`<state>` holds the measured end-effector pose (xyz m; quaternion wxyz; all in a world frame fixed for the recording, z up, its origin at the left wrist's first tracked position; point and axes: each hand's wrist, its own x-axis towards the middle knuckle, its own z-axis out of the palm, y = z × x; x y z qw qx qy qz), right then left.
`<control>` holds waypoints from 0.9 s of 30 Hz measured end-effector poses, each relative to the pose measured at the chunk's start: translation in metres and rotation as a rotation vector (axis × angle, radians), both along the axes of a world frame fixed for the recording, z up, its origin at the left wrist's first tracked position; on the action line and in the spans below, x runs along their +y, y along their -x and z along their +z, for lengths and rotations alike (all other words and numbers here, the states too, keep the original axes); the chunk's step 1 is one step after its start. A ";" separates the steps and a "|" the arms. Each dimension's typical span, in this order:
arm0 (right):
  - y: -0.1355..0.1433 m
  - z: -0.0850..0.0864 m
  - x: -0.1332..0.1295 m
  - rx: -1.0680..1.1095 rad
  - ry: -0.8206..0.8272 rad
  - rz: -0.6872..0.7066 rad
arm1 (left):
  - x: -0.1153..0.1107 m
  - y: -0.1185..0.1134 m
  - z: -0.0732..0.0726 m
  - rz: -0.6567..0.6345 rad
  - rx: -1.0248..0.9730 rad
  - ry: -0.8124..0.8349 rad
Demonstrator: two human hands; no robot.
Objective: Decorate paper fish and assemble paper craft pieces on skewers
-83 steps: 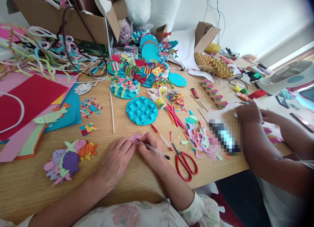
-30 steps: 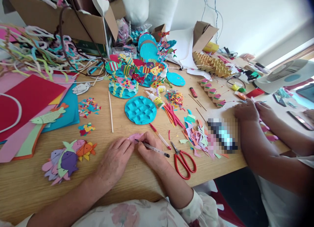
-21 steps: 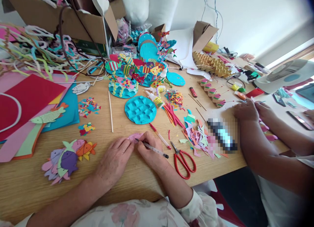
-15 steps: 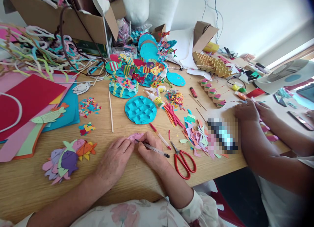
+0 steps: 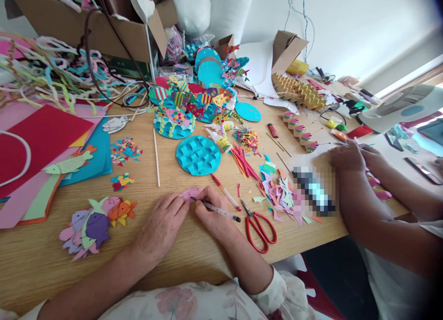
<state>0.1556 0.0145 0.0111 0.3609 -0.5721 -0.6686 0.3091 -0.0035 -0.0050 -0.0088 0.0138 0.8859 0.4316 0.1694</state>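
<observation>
My right hand point(image 5: 213, 214) is closed round a clear pen with a black cap end point(image 5: 223, 212), its tip on a small pink paper piece point(image 5: 190, 194) marked with a dark pattern. Pressing on the left side of that piece are the fingers of my left hand point(image 5: 162, 223), which partly cover it. Red-handled scissors point(image 5: 260, 228) lie to the right of my right hand. Beyond the hands are a red pen point(image 5: 225, 192) and a round blue board with curled paper scales point(image 5: 198, 155).
Cut paper fish point(image 5: 88, 225) and coloured sheets point(image 5: 41, 140) lie at the left. Paper scraps point(image 5: 282, 193) are right of centre. A co-worker's hands point(image 5: 349, 156) work at the right. Glue bottles point(image 5: 219, 139), decorated fish and boxes stand behind.
The pen's rear end has shifted very slightly to the right with my right hand. My left hand and the pink piece look unmoved.
</observation>
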 end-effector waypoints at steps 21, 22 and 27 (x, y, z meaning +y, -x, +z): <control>0.000 -0.001 -0.001 0.016 0.027 0.015 | 0.000 0.001 -0.002 -0.011 0.004 -0.014; -0.001 -0.001 -0.001 0.018 0.024 0.015 | 0.000 0.000 -0.002 -0.011 0.003 -0.020; -0.002 -0.004 0.000 0.060 0.030 -0.012 | 0.000 0.000 -0.002 -0.005 0.018 -0.021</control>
